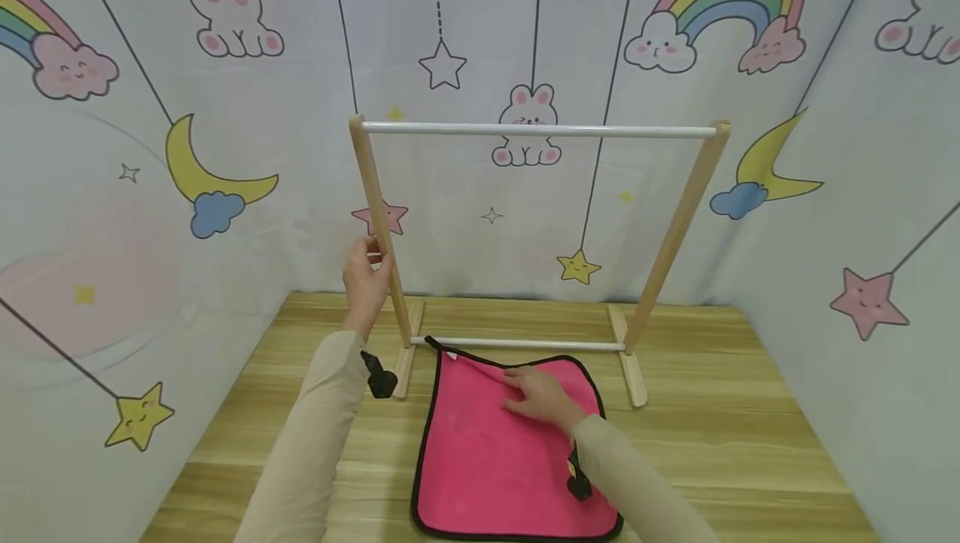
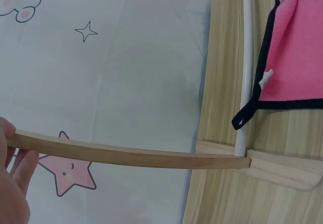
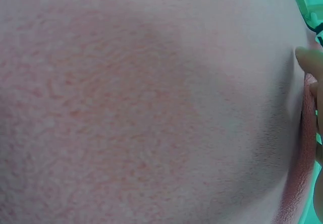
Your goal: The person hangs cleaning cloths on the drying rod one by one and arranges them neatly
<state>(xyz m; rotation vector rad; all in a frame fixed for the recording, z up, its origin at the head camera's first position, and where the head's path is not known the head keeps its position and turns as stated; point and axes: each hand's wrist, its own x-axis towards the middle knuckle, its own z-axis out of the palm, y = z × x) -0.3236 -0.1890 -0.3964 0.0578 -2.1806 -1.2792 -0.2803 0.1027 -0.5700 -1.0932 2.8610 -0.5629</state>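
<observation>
My left hand (image 1: 367,281) grips the left wooden post (image 2: 126,152) of a rack partway up, thumb and fingers around it. The rack has two light wooden posts on flat feet, joined by a white top bar (image 1: 540,131) and a white lower bar (image 1: 525,345). A bright pink towel (image 1: 480,451) with black trim lies on the table in front of it, its black corner loop (image 2: 245,115) over the lower bar. My right hand (image 1: 543,397) pinches the towel near its far edge, where the cloth folds over. In the right wrist view, towel pile fills most of the picture.
The wood-grain table (image 1: 720,443) extends on both sides of the towel. Behind the rack hangs a white backdrop (image 1: 465,251) with printed rabbits, stars, moons and rainbows. The rack's right foot (image 1: 633,376) stands beyond the towel's right edge.
</observation>
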